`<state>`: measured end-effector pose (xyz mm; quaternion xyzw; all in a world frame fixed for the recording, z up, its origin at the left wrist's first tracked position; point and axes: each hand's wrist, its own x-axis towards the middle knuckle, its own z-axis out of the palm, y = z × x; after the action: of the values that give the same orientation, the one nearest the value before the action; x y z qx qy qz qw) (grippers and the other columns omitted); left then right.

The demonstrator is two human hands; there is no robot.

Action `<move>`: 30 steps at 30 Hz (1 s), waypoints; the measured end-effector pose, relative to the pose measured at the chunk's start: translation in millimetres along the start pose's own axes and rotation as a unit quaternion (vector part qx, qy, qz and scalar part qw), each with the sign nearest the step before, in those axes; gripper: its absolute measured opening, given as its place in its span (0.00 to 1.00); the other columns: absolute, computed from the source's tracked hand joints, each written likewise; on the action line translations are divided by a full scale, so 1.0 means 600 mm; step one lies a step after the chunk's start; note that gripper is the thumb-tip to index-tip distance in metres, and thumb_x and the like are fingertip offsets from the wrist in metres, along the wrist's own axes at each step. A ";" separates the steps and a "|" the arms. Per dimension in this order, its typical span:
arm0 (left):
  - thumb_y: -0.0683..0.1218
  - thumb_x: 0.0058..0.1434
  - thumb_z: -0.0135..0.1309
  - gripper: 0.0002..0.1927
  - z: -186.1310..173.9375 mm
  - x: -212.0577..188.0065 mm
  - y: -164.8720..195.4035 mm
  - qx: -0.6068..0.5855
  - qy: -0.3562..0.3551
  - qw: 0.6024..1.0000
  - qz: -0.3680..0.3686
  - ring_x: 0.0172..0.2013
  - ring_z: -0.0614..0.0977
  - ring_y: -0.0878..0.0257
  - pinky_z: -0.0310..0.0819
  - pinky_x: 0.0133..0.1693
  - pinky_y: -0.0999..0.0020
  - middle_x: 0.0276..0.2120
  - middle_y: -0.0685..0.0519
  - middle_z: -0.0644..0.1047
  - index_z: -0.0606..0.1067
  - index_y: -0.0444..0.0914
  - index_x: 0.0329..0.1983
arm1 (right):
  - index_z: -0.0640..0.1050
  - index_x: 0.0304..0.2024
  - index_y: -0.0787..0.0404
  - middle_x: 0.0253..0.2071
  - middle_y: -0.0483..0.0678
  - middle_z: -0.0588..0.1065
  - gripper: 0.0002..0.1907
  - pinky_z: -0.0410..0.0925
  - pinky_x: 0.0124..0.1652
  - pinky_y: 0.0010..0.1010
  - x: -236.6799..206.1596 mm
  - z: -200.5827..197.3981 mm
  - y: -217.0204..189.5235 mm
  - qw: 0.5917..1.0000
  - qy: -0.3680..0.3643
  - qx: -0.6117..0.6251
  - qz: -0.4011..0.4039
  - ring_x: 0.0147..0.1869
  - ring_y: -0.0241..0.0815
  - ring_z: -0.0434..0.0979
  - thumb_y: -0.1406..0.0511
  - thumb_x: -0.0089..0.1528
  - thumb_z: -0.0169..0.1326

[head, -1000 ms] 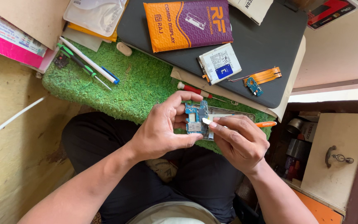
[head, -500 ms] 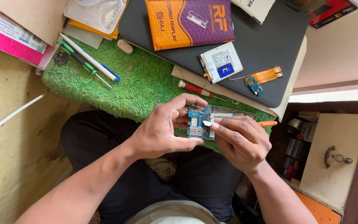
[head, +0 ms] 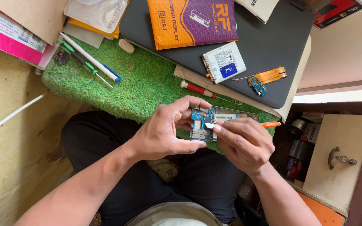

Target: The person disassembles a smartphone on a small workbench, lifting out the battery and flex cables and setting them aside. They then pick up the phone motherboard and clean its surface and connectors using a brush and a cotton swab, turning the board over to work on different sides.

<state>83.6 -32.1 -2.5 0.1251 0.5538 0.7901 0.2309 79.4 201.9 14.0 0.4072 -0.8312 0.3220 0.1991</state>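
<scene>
Fingers of left hand (head: 164,132) pinch circuit board (head: 202,123); right hand (head: 241,142) grips orange tool (head: 270,124).

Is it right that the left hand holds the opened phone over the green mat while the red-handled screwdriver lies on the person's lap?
Not quite. In the head view the red-handled screwdriver lies on the green mat, not the lap. The left hand does hold the opened phone.

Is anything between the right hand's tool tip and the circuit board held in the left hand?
Nothing visible. The left hand grips the blue circuit board by its edges, and the right hand has the pale tip of its orange tool already at the board's face.
</scene>
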 end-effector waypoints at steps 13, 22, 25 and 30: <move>0.37 0.53 0.66 0.36 0.000 0.000 0.000 -0.003 -0.004 1.000 0.006 0.51 0.83 0.66 0.82 0.55 0.67 0.50 0.52 0.79 0.67 0.34 0.65 | 0.81 0.43 0.64 0.38 0.51 0.79 0.15 0.77 0.43 0.33 -0.004 0.002 0.001 0.997 0.046 0.009 0.058 0.42 0.46 0.83 0.79 0.55 0.65; 0.38 0.53 0.66 0.37 0.001 0.002 0.004 0.009 -0.003 1.000 0.001 0.51 0.83 0.66 0.81 0.56 0.66 0.50 0.52 0.80 0.66 0.35 0.66 | 0.82 0.43 0.62 0.38 0.51 0.79 0.17 0.77 0.44 0.34 -0.006 0.002 0.001 0.996 0.053 -0.004 0.066 0.42 0.47 0.82 0.79 0.53 0.65; 0.38 0.53 0.66 0.36 0.001 0.002 0.003 0.007 -0.001 1.000 -0.003 0.51 0.83 0.66 0.81 0.56 0.66 0.50 0.52 0.80 0.67 0.35 0.66 | 0.83 0.43 0.61 0.38 0.50 0.79 0.17 0.76 0.44 0.34 -0.009 0.002 0.002 0.997 0.051 -0.008 0.061 0.41 0.46 0.81 0.79 0.53 0.65; 0.37 0.53 0.65 0.36 0.002 0.002 0.003 0.004 -0.003 1.000 0.005 0.52 0.83 0.65 0.81 0.58 0.65 0.51 0.51 0.80 0.67 0.34 0.66 | 0.83 0.43 0.59 0.38 0.49 0.78 0.18 0.75 0.43 0.34 -0.014 0.004 0.004 0.997 0.053 -0.030 0.055 0.41 0.45 0.80 0.78 0.52 0.67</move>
<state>82.5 -31.1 -0.8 0.1311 0.5555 0.7889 0.2277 82.2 205.8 6.3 0.3372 -0.8499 0.3285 0.2367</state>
